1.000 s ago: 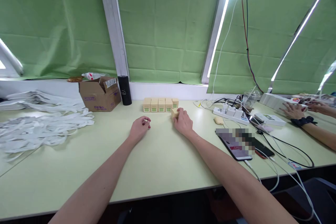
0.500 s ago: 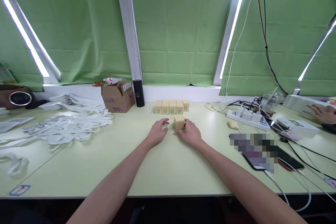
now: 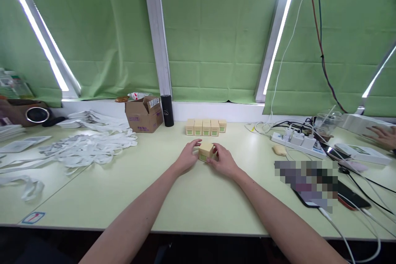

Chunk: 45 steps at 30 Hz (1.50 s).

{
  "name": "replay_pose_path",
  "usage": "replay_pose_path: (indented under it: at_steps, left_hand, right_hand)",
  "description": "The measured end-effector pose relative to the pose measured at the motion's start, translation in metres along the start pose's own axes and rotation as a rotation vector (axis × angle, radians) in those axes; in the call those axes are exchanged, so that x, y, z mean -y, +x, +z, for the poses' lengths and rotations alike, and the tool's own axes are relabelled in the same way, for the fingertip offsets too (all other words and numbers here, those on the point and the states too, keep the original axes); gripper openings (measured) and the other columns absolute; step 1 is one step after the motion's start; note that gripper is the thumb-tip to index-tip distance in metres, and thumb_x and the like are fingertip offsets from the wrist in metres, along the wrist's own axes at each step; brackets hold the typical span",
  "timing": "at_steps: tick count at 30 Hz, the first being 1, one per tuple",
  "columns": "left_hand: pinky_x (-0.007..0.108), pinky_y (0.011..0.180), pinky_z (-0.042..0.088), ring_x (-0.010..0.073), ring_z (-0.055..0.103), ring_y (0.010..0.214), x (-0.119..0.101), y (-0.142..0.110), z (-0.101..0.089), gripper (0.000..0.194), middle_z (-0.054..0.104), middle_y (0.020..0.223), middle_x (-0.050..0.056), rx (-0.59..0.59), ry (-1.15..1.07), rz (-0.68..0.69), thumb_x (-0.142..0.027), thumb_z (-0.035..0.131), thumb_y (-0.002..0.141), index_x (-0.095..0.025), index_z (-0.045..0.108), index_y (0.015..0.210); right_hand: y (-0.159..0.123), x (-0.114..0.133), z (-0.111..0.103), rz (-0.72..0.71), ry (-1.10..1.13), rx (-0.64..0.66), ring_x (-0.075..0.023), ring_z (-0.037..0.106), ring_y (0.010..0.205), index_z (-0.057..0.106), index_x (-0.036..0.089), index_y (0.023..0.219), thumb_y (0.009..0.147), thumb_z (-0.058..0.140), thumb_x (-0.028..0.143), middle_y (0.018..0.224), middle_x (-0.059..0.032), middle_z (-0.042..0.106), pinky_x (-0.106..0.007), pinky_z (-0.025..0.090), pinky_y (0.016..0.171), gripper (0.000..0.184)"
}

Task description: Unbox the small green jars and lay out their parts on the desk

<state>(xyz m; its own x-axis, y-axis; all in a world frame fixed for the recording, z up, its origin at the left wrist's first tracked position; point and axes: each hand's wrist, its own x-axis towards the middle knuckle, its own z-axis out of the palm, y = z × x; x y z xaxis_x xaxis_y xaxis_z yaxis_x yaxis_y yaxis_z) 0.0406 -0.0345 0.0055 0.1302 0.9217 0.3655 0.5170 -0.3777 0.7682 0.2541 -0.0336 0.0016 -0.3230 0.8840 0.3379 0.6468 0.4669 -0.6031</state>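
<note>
Between my two hands is a small tan cardboard box (image 3: 205, 151), turned at an angle, with a green label on the face towards me. My right hand (image 3: 224, 159) grips its right side, the thumb lying against the front. At the opposite side, my left hand (image 3: 187, 156) has its curved fingers and thumb against the box. Just behind stands a tight row of similar small boxes (image 3: 202, 128), their green labels facing me; one at the right end is set slightly back.
On the left lie a heap of white straps (image 3: 95, 148) and an open brown carton (image 3: 144, 115) beside a black cylinder (image 3: 167, 110). To the right are a power strip (image 3: 298, 142), cables and phones (image 3: 312, 189). Another person's hand (image 3: 382, 136) rests at the far right.
The small box has come nearer and turned, so its green label now shows. My left hand has closed in from beside it to touch it. The view has shifted slightly left.
</note>
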Motion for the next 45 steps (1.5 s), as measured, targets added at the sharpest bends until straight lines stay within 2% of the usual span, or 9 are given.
replay_pose_path:
  at_steps: [6, 11, 16, 20, 24, 28, 33, 38, 45]
  left_hand:
    - [0.042, 0.112, 0.047, 0.0268, 0.062, 0.127, 0.009, 0.002, 0.0, 0.064, 0.065, 0.137, 0.012, 0.012, 0.001, 0.01, -0.01, 0.06, 0.071, -0.021, 0.061, 0.134]
    - [0.046, 0.109, 0.046, 0.0286, 0.062, 0.125, 0.006, 0.002, -0.004, 0.069, 0.074, 0.117, 0.009, -0.007, 0.06, -0.025, -0.004, 0.052, 0.066, -0.022, 0.058, 0.133]
    - [0.044, 0.107, 0.047, 0.0273, 0.066, 0.115, -0.001, 0.001, -0.005, 0.059, 0.076, 0.107, 0.007, -0.029, 0.063, -0.039, -0.006, 0.052, 0.068, -0.022, 0.062, 0.124]
    - [0.047, 0.11, 0.045, 0.0287, 0.064, 0.118, -0.008, -0.001, -0.006, 0.053, 0.077, 0.092, 0.004, -0.057, 0.083, -0.078, -0.006, 0.052, 0.069, -0.024, 0.063, 0.119]
    - [0.049, 0.117, 0.038, 0.0307, 0.051, 0.136, -0.011, -0.004, -0.005, 0.059, 0.075, 0.112, 0.007, -0.061, 0.11, -0.086, -0.009, 0.057, 0.071, -0.026, 0.061, 0.128]
    - [0.043, 0.116, 0.041, 0.0278, 0.057, 0.131, -0.012, -0.006, -0.001, 0.071, 0.057, 0.14, 0.014, 0.022, 0.044, -0.078, -0.016, 0.067, 0.073, -0.025, 0.053, 0.142]
    - [0.051, 0.114, 0.037, 0.0341, 0.047, 0.135, -0.016, -0.006, -0.001, 0.074, 0.068, 0.119, 0.01, -0.004, 0.162, -0.05, -0.031, 0.076, 0.075, -0.027, 0.048, 0.144]
    - [0.049, 0.112, 0.039, 0.0346, 0.045, 0.135, -0.019, -0.006, -0.001, 0.078, 0.063, 0.128, 0.014, 0.028, 0.171, -0.078, -0.042, 0.079, 0.075, -0.022, 0.047, 0.144]
    - [0.044, 0.109, 0.044, 0.0306, 0.052, 0.13, -0.023, -0.006, 0.005, 0.055, 0.063, 0.128, 0.01, 0.046, 0.134, -0.06, -0.04, 0.072, 0.082, -0.021, 0.056, 0.131]
  right_hand:
    - [0.002, -0.006, -0.004, 0.016, 0.035, 0.005, -0.0202, 0.063, 0.093, 0.05, 0.025, 0.139, 0.081, 0.074, 0.039, 0.114, -0.0048, 0.068, -0.032, 0.048, 0.08, 0.064]
    - [0.005, -0.016, -0.009, 0.112, -0.007, -0.085, -0.0196, 0.064, 0.091, 0.056, 0.027, 0.129, 0.085, 0.066, 0.029, 0.104, -0.002, 0.069, -0.03, 0.047, 0.075, 0.045]
    - [0.004, -0.016, -0.007, 0.098, 0.008, -0.07, -0.0191, 0.065, 0.085, 0.056, 0.028, 0.124, 0.086, 0.063, 0.027, 0.09, 0.001, 0.07, -0.028, 0.045, 0.069, 0.039]
    - [0.003, -0.014, -0.009, 0.221, -0.027, -0.114, -0.0205, 0.066, 0.083, 0.057, 0.028, 0.122, 0.092, 0.055, 0.028, 0.086, -0.0002, 0.071, -0.029, 0.042, 0.065, 0.03]
    - [0.002, -0.013, -0.008, 0.185, 0.093, -0.118, -0.0199, 0.067, 0.08, 0.058, 0.028, 0.118, 0.09, 0.053, 0.023, 0.084, 0.0012, 0.072, -0.03, 0.045, 0.068, 0.029]
    - [0.002, -0.01, -0.006, 0.098, 0.241, -0.112, -0.019, 0.07, 0.088, 0.055, 0.028, 0.12, 0.085, 0.05, 0.015, 0.087, 0.002, 0.075, -0.03, 0.049, 0.077, 0.038]
    - [0.002, -0.01, -0.007, 0.138, 0.223, -0.165, -0.0193, 0.07, 0.092, 0.053, 0.028, 0.123, 0.084, 0.048, 0.012, 0.101, 0.0005, 0.077, -0.032, 0.048, 0.079, 0.042]
    - [0.002, -0.012, -0.006, 0.139, 0.201, -0.137, -0.0194, 0.069, 0.092, 0.054, 0.028, 0.122, 0.084, 0.049, 0.01, 0.098, 0.0006, 0.076, -0.031, 0.048, 0.078, 0.042]
    - [0.003, -0.012, -0.004, 0.046, 0.154, -0.172, -0.0197, 0.067, 0.087, 0.055, 0.027, 0.121, 0.081, 0.05, 0.008, 0.096, 0.0005, 0.076, -0.03, 0.046, 0.073, 0.045]
